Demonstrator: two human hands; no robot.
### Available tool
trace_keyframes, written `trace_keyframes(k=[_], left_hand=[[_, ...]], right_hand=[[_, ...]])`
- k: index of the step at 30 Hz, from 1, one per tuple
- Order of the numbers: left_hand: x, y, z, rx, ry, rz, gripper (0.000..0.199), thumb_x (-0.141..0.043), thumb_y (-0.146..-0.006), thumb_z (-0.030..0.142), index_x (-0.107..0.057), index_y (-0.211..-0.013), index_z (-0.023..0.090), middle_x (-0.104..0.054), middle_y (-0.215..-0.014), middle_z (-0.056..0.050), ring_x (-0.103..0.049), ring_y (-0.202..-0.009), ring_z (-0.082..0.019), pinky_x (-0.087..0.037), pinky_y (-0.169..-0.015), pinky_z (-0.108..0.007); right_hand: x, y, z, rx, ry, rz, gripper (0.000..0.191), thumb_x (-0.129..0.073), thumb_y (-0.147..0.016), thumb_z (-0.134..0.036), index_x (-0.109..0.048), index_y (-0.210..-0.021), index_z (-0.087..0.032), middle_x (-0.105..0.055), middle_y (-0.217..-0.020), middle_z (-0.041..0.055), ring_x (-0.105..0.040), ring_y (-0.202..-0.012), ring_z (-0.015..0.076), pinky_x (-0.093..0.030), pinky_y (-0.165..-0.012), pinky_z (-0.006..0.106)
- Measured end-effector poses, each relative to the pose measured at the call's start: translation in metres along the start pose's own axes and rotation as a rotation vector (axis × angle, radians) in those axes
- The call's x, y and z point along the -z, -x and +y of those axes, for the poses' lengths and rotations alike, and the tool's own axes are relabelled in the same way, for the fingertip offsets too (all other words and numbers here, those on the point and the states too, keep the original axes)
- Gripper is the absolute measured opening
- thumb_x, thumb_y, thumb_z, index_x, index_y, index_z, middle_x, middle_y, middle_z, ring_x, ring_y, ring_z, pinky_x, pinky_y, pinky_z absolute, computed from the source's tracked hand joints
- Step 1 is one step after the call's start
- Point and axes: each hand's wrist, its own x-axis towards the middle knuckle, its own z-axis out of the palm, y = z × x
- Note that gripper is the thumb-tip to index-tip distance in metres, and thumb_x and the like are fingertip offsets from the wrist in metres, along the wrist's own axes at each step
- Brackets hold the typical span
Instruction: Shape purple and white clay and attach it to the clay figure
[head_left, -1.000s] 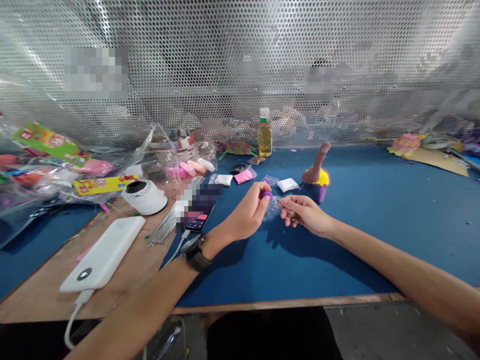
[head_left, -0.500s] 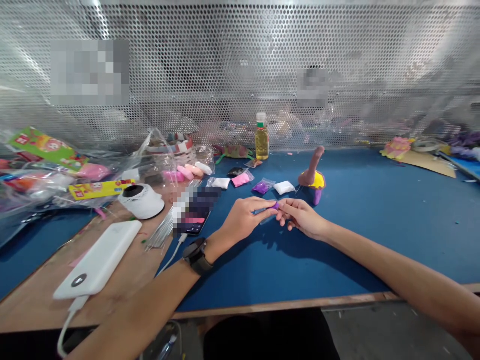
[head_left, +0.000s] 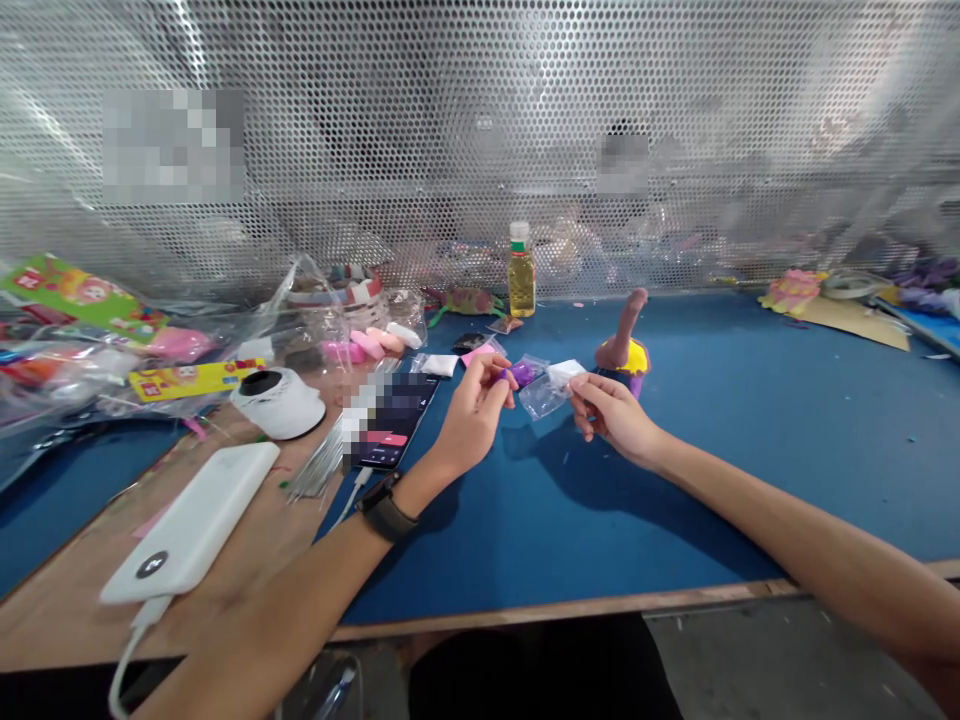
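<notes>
Drawn apart since the earlier frame, the two hands are now separated by a gap, and the clear bag (head_left: 544,398) has been brought into fuller view. By the left hand (head_left: 474,408), a purple lump (head_left: 503,376) is pinched between thumb and fingertips; by the right hand (head_left: 621,420), the bag is pinched at its edge. Beyond the bag, a purple packet (head_left: 527,372) and a white packet (head_left: 565,368) are seen, with a pink packet (head_left: 478,352) partly hidden behind the left fingers. Near the right hand, the figure (head_left: 625,338) is stood on the blue mat (head_left: 570,550). Yellow and purple parts are already joined to its brown piece, while the lump is held off it, unattached. Whether more is to be added cannot be told.
</notes>
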Motion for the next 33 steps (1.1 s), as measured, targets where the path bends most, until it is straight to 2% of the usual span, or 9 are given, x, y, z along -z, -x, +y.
trace_keyframes(k=[4, 6, 9, 12, 14, 18, 23, 28, 33], left_hand=[[0.003, 0.000, -0.001, 0.123, -0.060, -0.276, 0.034, -0.038, -0.101, 0.045, -0.059, -0.094, 0.019, -0.050, -0.076, 0.000, -0.049, -0.069, -0.015, -0.049, -0.067, -0.029], [0.001, 0.005, 0.002, 0.112, -0.223, -0.330, 0.032, -0.055, -0.095, 0.050, -0.059, -0.098, 0.019, -0.054, -0.080, 0.000, -0.049, -0.072, -0.015, -0.047, -0.068, -0.029], [-0.005, 0.012, 0.004, 0.009, -0.460, -0.284, 0.045, -0.077, -0.081, 0.051, -0.059, -0.108, 0.019, -0.064, -0.093, -0.002, -0.052, -0.077, -0.016, -0.044, -0.071, -0.030], [-0.009, 0.015, 0.003, -0.066, -0.497, -0.279, 0.028, -0.065, -0.094, 0.044, -0.064, -0.106, 0.019, -0.070, -0.101, -0.005, -0.059, -0.082, -0.017, -0.044, -0.074, -0.030], [-0.010, 0.014, 0.003, -0.074, -0.449, -0.278, 0.022, -0.055, -0.100, 0.037, -0.066, -0.100, 0.019, -0.071, -0.098, -0.005, -0.061, -0.083, -0.017, -0.044, -0.074, -0.029], [-0.008, 0.011, 0.006, 0.021, -0.315, -0.285, 0.028, -0.050, -0.101, 0.039, -0.065, -0.092, 0.018, -0.064, -0.081, -0.001, -0.052, -0.071, -0.015, -0.039, -0.066, -0.027], [-0.007, 0.009, 0.010, 0.056, -0.179, -0.340, 0.027, -0.051, -0.099, 0.038, -0.061, -0.085, 0.018, -0.059, -0.081, -0.001, -0.048, -0.072, -0.014, -0.038, -0.068, -0.027], [-0.006, 0.008, 0.006, 0.077, -0.196, -0.341, 0.027, -0.052, -0.098, 0.038, -0.059, -0.083, 0.017, -0.051, -0.073, 0.002, -0.040, -0.066, -0.012, -0.033, -0.064, -0.027], [-0.003, 0.006, 0.003, 0.107, -0.208, -0.343, 0.029, -0.052, -0.098, 0.039, -0.054, -0.078, 0.018, -0.045, -0.069, 0.003, -0.037, -0.065, -0.013, -0.030, -0.062, -0.027]], right_hand=[[-0.002, 0.005, -0.006, 0.039, 0.061, -0.022, 0.043, -0.081, -0.078, -0.059, -0.063, -0.084, -0.020, -0.048, -0.061, -0.0073, -0.046, -0.046, 0.0078, -0.040, -0.042, 0.022], [-0.003, 0.007, -0.008, 0.039, 0.061, -0.031, 0.043, -0.082, -0.078, -0.058, -0.064, -0.082, -0.019, -0.048, -0.061, -0.0071, -0.046, -0.047, 0.0075, -0.039, -0.042, 0.022], [-0.004, 0.007, -0.008, 0.013, 0.031, -0.039, 0.043, -0.083, -0.077, -0.057, -0.063, -0.076, -0.019, -0.050, -0.060, -0.0063, -0.044, -0.046, 0.0066, -0.038, -0.042, 0.022], [-0.003, 0.005, -0.005, -0.015, 0.025, -0.054, 0.042, -0.082, -0.078, -0.057, -0.066, -0.081, -0.018, -0.055, -0.063, -0.0043, -0.044, -0.046, 0.0069, -0.037, -0.042, 0.022], [-0.001, 0.004, -0.003, 0.004, 0.069, -0.071, 0.043, -0.077, -0.081, -0.060, -0.070, -0.091, -0.019, -0.059, -0.068, -0.0028, -0.046, -0.047, 0.0078, -0.038, -0.043, 0.023], [0.005, 0.005, 0.001, 0.226, 0.407, -0.085, 0.041, -0.070, -0.090, -0.056, -0.072, -0.113, -0.022, -0.058, -0.071, -0.0021, -0.050, -0.054, 0.0113, -0.042, -0.049, 0.027], [0.008, 0.007, -0.001, 0.531, 0.796, -0.022, 0.025, -0.068, -0.095, -0.048, -0.075, -0.100, -0.024, -0.057, -0.083, 0.0035, -0.052, -0.071, 0.0167, -0.047, -0.061, 0.030], [0.011, 0.004, -0.004, 0.608, 0.883, -0.040, 0.023, -0.059, -0.101, -0.044, -0.071, -0.100, -0.024, -0.061, -0.110, 0.0103, -0.060, -0.090, 0.0217, -0.054, -0.070, 0.035], [0.014, 0.005, -0.004, 0.641, 1.002, -0.105, 0.022, -0.052, -0.105, -0.041, -0.068, -0.106, -0.026, -0.069, -0.119, 0.0101, -0.065, -0.112, 0.0261, -0.055, -0.098, 0.045]])
